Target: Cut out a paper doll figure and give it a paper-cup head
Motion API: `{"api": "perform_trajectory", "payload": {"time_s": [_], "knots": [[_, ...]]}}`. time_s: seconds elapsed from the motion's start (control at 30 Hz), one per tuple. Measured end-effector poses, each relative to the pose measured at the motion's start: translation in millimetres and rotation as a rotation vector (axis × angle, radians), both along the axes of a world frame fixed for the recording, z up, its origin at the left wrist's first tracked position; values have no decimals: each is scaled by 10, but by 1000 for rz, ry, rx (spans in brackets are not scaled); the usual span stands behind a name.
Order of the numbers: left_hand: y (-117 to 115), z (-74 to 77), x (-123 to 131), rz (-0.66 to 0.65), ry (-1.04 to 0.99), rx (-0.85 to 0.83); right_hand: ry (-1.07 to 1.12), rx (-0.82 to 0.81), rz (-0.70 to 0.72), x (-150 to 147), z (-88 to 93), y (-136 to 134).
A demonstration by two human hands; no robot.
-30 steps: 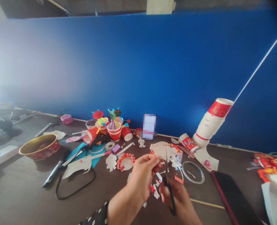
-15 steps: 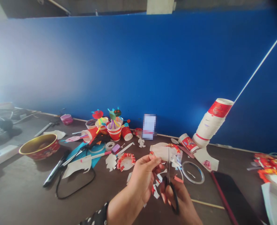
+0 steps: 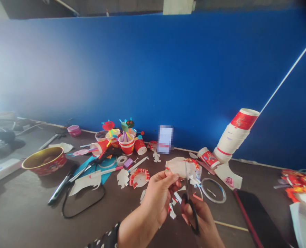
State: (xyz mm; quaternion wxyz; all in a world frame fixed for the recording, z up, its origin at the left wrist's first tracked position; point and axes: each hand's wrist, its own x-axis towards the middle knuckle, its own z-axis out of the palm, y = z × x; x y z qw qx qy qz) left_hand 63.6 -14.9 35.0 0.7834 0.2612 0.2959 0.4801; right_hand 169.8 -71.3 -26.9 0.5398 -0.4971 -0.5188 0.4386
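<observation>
My left hand [image 3: 159, 194] pinches a small piece of white paper [image 3: 180, 168] with red print, held up over the brown table [image 3: 26, 213]. My right hand [image 3: 201, 220] grips black-handled scissors [image 3: 190, 203], blades pointing up into the paper just right of my left fingers. Small red and white paper scraps [image 3: 172, 210] lie on the table under both hands. A cut paper ring with red tabs [image 3: 139, 176] lies just left of my left hand.
A leaning stack of red-and-white paper cups [image 3: 234, 136] stands against the blue wall at right. Decorated cups [image 3: 125, 139], tape roll [image 3: 121, 160], pens, a black cable [image 3: 82, 206], a gold bowl [image 3: 44, 161], a clear ring [image 3: 214, 189] and a dark phone [image 3: 258, 217] surround my hands.
The scissors and my right hand have shifted slightly right and down along the paper. My left hand keeps its pinch on the paper, barely moved.
</observation>
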Motion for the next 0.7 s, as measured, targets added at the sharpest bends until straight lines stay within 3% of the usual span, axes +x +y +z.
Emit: {"api": "perform_trajectory", "payload": {"time_s": [0.4, 0.7], "knots": [[79, -10, -42, 17, 61, 40, 15, -19, 12, -14, 166, -14], [108, 17, -60, 33, 100, 66, -46, -57, -7, -5, 155, -13]]}}
